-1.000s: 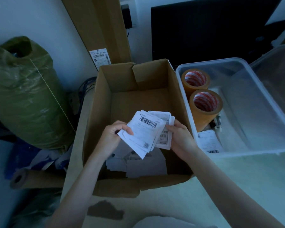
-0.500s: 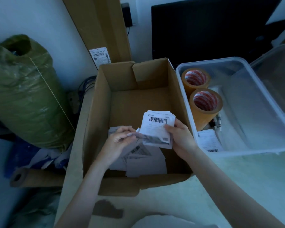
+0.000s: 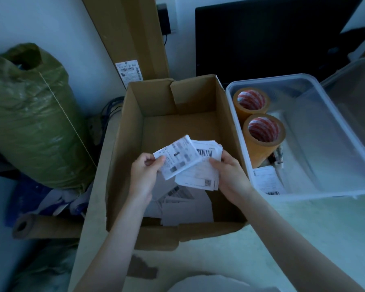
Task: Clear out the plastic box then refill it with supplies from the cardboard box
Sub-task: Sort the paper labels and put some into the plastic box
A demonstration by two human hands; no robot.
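Lifted since a moment ago, one printed label [image 3: 177, 158] is now pinched in the left hand [image 3: 144, 175] and laid across the label stack [image 3: 202, 167] gripped by the right hand [image 3: 230, 175].

Both hands are held over the open cardboard box [image 3: 126, 148], with fingers and thumbs curled onto the paper; more loose labels [image 3: 183, 205] are seen on the box floor at its near end. Just right of it, touching its wall, the clear plastic box [image 3: 346, 131] is placed, with two rolls of brown tape [image 3: 263, 133] standing at its left side and a label sheet [image 3: 268, 182] lying in its near left corner. A green sack [image 3: 34, 123] is seen far left.
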